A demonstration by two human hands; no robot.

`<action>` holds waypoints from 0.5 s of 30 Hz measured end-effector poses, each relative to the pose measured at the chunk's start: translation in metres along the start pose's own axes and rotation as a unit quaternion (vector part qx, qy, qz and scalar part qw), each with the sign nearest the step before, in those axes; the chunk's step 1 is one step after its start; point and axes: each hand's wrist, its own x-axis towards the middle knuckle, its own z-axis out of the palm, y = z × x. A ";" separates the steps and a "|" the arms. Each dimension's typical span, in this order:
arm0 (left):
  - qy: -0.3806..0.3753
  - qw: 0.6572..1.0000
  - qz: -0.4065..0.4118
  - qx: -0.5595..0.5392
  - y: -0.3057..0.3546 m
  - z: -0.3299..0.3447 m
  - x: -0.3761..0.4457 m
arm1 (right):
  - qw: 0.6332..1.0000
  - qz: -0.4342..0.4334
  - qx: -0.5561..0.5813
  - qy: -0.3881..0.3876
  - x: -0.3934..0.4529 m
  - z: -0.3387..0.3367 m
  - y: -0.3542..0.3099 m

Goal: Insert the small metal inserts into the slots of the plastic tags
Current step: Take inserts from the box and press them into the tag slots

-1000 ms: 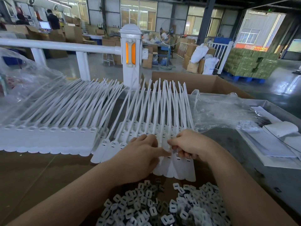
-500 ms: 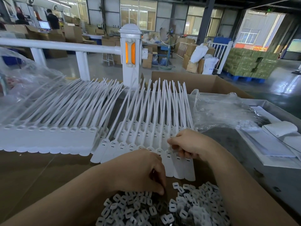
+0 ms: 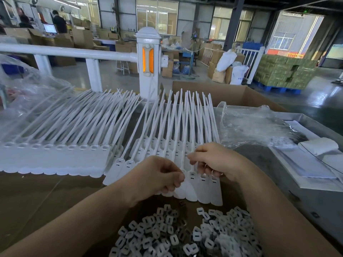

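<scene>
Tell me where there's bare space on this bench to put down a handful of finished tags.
Free: the brown benchtop at near left, bordered by the flat row of white plastic tags and the pile of small metal inserts. Crowded: the fanned white tags at centre and the clear plastic bag at right.

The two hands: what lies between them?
In the head view, one white tag's strap runs up between the left hand and right hand.

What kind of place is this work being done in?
Probably a factory or packing workshop: rows of white plastic tags on the bench, a heap of small inserts, cardboard boxes and stacked green cartons behind.
</scene>
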 end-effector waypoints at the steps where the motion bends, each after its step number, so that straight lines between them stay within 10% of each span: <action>1: 0.010 1.000 -0.011 -0.025 0.000 -0.002 0.001 | 1.000 -0.018 0.000 -0.012 -0.001 -0.001 0.000; 15: 0.032 0.991 -0.069 -0.112 0.002 -0.006 0.001 | 0.978 -0.121 -0.050 -0.163 -0.005 -0.001 -0.003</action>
